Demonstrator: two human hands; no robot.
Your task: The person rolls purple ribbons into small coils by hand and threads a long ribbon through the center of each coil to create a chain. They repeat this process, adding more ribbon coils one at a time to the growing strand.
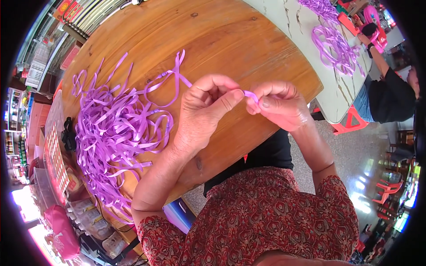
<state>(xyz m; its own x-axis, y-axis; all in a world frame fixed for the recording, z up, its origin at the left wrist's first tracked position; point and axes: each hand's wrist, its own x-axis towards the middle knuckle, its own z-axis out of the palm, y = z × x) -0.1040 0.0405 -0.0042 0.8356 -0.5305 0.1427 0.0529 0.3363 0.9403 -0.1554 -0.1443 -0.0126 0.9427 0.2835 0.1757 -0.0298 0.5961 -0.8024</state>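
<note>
Over the near edge of the round wooden table (239, 40), my left hand (206, 104) and my right hand (282, 104) meet, both closed in a pinch. Between their fingertips a short stretch of purple ribbon (251, 96) shows. From behind my left hand the ribbon runs back in a loose loop onto the table. A large tangled heap of purple ribbons (115, 119) lies to the left of my left hand, with several darker purple bits along the strands.
A white marbled table (286, 17) adjoins at the right, bearing more purple ribbon bundles (335, 51). Beyond it sits a person in dark clothing (390, 95). A black clip-like object (69, 134) lies by the heap. Shelves and a pink bag (62, 230) stand at the left.
</note>
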